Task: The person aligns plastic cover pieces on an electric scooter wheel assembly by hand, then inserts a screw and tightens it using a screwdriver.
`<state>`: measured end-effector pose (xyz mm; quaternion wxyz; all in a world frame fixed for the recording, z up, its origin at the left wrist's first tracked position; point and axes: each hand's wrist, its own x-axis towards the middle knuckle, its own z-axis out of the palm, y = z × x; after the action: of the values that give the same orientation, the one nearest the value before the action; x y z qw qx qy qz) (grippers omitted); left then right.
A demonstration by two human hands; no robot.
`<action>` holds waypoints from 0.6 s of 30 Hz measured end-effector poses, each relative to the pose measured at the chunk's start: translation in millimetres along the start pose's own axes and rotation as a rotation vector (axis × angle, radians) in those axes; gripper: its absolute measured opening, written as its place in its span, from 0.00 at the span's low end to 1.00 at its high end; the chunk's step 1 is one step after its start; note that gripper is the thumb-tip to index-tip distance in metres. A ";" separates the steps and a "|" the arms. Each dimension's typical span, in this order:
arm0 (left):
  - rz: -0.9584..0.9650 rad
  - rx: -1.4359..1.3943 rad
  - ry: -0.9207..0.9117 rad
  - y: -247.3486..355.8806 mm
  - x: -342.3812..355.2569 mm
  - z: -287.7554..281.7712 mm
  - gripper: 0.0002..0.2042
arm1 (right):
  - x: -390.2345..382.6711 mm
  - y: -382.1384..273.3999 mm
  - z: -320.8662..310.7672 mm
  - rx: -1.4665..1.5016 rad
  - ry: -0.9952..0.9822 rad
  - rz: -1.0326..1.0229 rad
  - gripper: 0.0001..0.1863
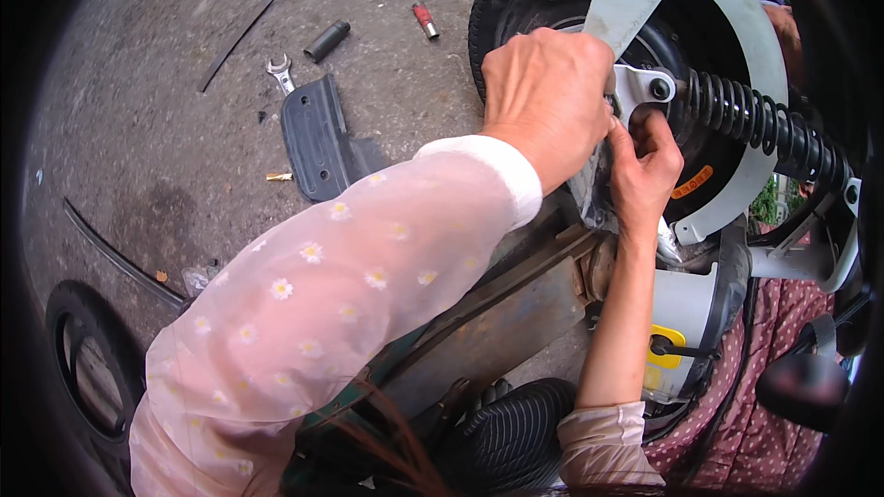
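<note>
My left hand [548, 97], in a sheer daisy-patterned sleeve, is closed at the white metal bracket [638, 83] beside the wheel [497, 37]; whatever its fingers hold is hidden. Just below it my right hand [642, 166] has its fingers curled and pinched at the same bracket, under the bolt [659, 89]; what they grip is too hidden to name. A black coil-spring shock absorber [737, 112] runs right from the bracket. A pale grey curved fender [746, 37] arches over the wheel.
On the pavement lie an open-end wrench [282, 74], a black plastic cover [308, 133], a black socket [327, 40], a red-handled tool [424, 20], a brass piece [278, 177] and a tyre [64, 313]. Rusty metal [497, 322] is below my hands. Another person's hand [784, 37] is at upper right.
</note>
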<state>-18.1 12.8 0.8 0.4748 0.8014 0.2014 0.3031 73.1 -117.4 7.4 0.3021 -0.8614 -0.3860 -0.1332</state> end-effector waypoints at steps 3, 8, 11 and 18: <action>0.055 0.073 -0.004 -1.9 -0.8 4.5 0.07 | 0.5 1.0 -0.5 -0.008 -0.005 0.021 0.10; 0.243 0.160 0.116 -4.4 0.6 17.4 0.04 | -0.8 3.2 -0.5 0.003 0.006 -0.005 0.10; 0.265 0.188 0.144 -1.8 0.2 21.8 0.03 | -1.0 6.2 -1.0 0.029 0.016 -0.025 0.10; 0.327 0.167 0.253 -13.5 -0.2 28.3 0.05 | -1.5 6.2 2.7 0.034 -0.001 -0.015 0.10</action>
<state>0.4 0.9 -21.5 0.3225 0.8153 0.1513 0.4565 76.7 -119.8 1.9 0.3154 -0.8532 -0.3949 -0.1286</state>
